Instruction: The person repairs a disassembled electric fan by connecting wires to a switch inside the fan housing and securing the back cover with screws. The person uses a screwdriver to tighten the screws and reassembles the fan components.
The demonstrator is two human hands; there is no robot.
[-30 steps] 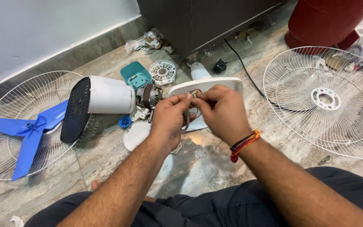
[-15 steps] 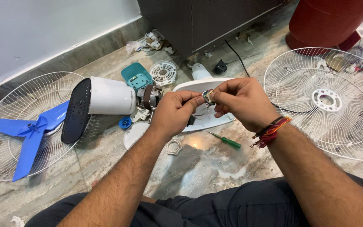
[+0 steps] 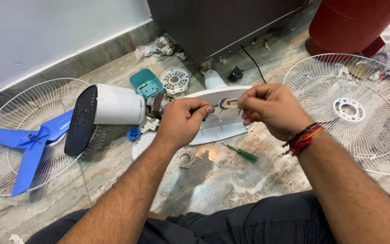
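- My left hand (image 3: pixel 181 122) and right hand (image 3: pixel 267 110) are both up over the floor (image 3: pixel 231 180), nearly meeting above the white fan base (image 3: pixel 217 124).
- Left hand: fingers closed, pinching a small bundle of wires (image 3: pixel 224 104) at the thumb and forefinger.
- Right hand: fingers closed on the other end of the same wires; a red thread band sits on that wrist.
- The wires run down toward the fan base; I can't tell exactly where they attach.
- Fan motor housing (image 3: pixel 118 106), white with a black rear cover, lies on its side just left of my left hand.
- Green screwdriver (image 3: pixel 241 152) lies on the floor below my right hand, not touching it.
- Small white ring (image 3: pixel 185 159) on the floor under my left wrist; small blue cap (image 3: pixel 133 133) beside the motor.
- Blue fan blade (image 3: pixel 32 140) rests in the wire guard (image 3: pixel 5 117) on the far left.
- Second wire guard (image 3: pixel 375 135) lies on the right, near a red cylinder (image 3: pixel 353 22).
- Teal cover (image 3: pixel 145 82) and white round vent piece (image 3: pixel 175 80) sit near the wall.
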